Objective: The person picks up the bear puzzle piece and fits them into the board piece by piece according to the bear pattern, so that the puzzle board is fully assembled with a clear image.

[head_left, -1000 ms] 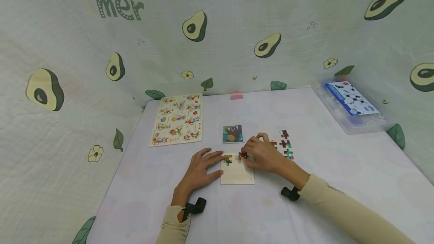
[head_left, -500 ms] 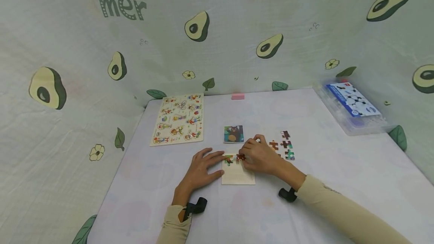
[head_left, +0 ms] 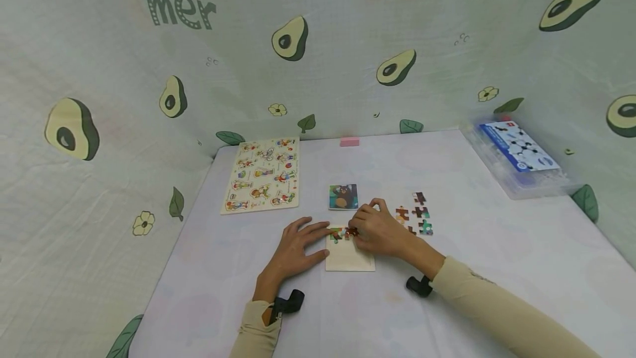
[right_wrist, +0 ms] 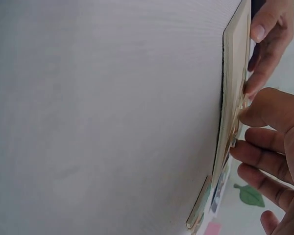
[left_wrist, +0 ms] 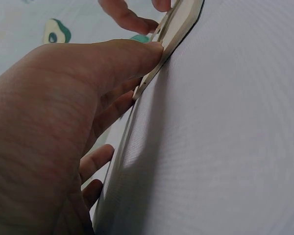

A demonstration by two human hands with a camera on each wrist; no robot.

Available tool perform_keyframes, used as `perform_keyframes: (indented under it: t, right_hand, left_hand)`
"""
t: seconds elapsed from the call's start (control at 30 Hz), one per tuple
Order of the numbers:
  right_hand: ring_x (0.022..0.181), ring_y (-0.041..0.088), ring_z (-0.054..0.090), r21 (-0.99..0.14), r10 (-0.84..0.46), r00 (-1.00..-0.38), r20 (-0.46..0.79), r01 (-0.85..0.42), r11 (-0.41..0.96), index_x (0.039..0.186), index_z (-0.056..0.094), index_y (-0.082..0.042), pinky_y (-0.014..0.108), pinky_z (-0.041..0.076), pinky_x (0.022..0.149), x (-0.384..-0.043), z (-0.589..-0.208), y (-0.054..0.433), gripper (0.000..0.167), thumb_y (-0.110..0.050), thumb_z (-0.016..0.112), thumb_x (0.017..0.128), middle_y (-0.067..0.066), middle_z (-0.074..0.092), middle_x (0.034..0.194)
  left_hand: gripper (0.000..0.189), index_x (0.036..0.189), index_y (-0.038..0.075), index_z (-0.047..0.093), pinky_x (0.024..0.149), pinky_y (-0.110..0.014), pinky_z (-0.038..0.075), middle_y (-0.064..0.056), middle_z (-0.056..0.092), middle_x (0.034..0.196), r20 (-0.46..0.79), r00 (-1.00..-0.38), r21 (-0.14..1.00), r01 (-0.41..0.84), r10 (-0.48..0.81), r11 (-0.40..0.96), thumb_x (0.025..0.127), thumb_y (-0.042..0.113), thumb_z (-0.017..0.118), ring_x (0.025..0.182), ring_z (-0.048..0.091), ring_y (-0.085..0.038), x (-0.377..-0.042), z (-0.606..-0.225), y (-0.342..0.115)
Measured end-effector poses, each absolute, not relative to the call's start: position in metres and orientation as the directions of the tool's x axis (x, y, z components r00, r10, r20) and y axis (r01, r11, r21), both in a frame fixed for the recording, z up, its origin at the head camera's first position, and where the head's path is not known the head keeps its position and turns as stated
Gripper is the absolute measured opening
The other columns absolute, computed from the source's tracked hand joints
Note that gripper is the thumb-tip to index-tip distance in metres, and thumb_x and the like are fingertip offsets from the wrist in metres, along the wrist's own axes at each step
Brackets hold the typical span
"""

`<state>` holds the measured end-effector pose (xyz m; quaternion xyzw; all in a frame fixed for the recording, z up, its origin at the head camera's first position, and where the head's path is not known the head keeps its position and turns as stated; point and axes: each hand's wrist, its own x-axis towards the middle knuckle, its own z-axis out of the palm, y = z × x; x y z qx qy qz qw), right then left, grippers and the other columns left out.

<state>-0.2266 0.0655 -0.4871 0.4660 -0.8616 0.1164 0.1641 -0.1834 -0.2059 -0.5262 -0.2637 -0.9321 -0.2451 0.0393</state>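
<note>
A square, pale wooden puzzle board (head_left: 350, 258) lies in front of me on the table. A green and red jigsaw piece (head_left: 335, 235) sits in its top left corner. My left hand (head_left: 293, 250) steadies the board's left side, fingers spread and fairly straight. In the left wrist view the thumb (left_wrist: 147, 55) presses the board's edge. My right hand (head_left: 380, 231) pinches a dark brown jigsaw piece (head_left: 352, 231) over the board's top edge, right beside the corner piece. Its fingers partly hide it. The right wrist view shows the thumb (right_wrist: 257, 115) low over the board.
Several loose jigsaw pieces (head_left: 420, 212) lie to the right. Beyond the board is a bear picture tile (head_left: 343, 196). A larger picture board (head_left: 260, 175) lies at the back left, a pink block (head_left: 349, 141) at the back edge, a clear plastic box (head_left: 521, 181) at the back right.
My right hand has shifted slightly left with the brown piece, bringing it up against the corner piece. The left hand stays in place.
</note>
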Motion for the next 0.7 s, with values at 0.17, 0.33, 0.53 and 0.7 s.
perform_keyframes:
  t: [0.17, 0.33, 0.53, 0.7]
  right_hand:
    - [0.097, 0.018, 0.058, -0.047, -0.764, -0.513, 0.392, -0.841, 0.540, 0.098, 0.075, -0.016, 0.054, 0.036, 0.093, -0.2272, -0.4871, 0.0640, 0.016, -0.020, 0.077, 0.082, -0.003, 0.070, 0.097]
    - [0.097, 0.019, 0.059, -0.036, -0.765, -0.514, 0.387, -0.838, 0.545, 0.098, 0.075, -0.015, 0.054, 0.036, 0.092, -0.2264, -0.4879, 0.0631, 0.017, -0.020, 0.077, 0.082, -0.002, 0.069, 0.097]
    - [0.100, 0.020, 0.059, -0.027, -0.771, -0.513, 0.378, -0.838, 0.545, 0.098, 0.077, -0.018, 0.054, 0.037, 0.091, -0.2274, -0.4901, 0.0615, 0.014, -0.020, 0.077, 0.084, -0.001, 0.069, 0.099]
    - [0.100, 0.020, 0.060, -0.026, -0.772, -0.511, 0.378, -0.839, 0.543, 0.099, 0.078, -0.020, 0.053, 0.038, 0.091, -0.2277, -0.4911, 0.0597, 0.013, -0.020, 0.077, 0.085, -0.001, 0.068, 0.101]
  left_hand:
    - [0.050, 0.141, 0.027, 0.060, 0.112, -0.059, 0.022, 0.011, 0.048, 0.150, 0.193, -0.859, 0.433, 0.509, 0.475, 0.744, 0.094, 0.045, 0.065, 0.144, 0.030, -0.029, -0.1840, -0.5260, -0.2066]
    - [0.050, 0.140, 0.027, 0.061, 0.111, -0.060, 0.022, 0.010, 0.049, 0.149, 0.204, -0.853, 0.433, 0.519, 0.481, 0.737, 0.094, 0.045, 0.066, 0.144, 0.031, -0.030, -0.1836, -0.5266, -0.2056]
    - [0.049, 0.140, 0.027, 0.062, 0.110, -0.061, 0.023, 0.009, 0.049, 0.149, 0.201, -0.851, 0.425, 0.523, 0.486, 0.739, 0.094, 0.046, 0.065, 0.144, 0.031, -0.030, -0.1838, -0.5263, -0.2057]
    - [0.049, 0.139, 0.026, 0.062, 0.110, -0.061, 0.024, 0.009, 0.049, 0.149, 0.199, -0.852, 0.419, 0.520, 0.483, 0.745, 0.094, 0.045, 0.065, 0.143, 0.032, -0.032, -0.1842, -0.5251, -0.2065]
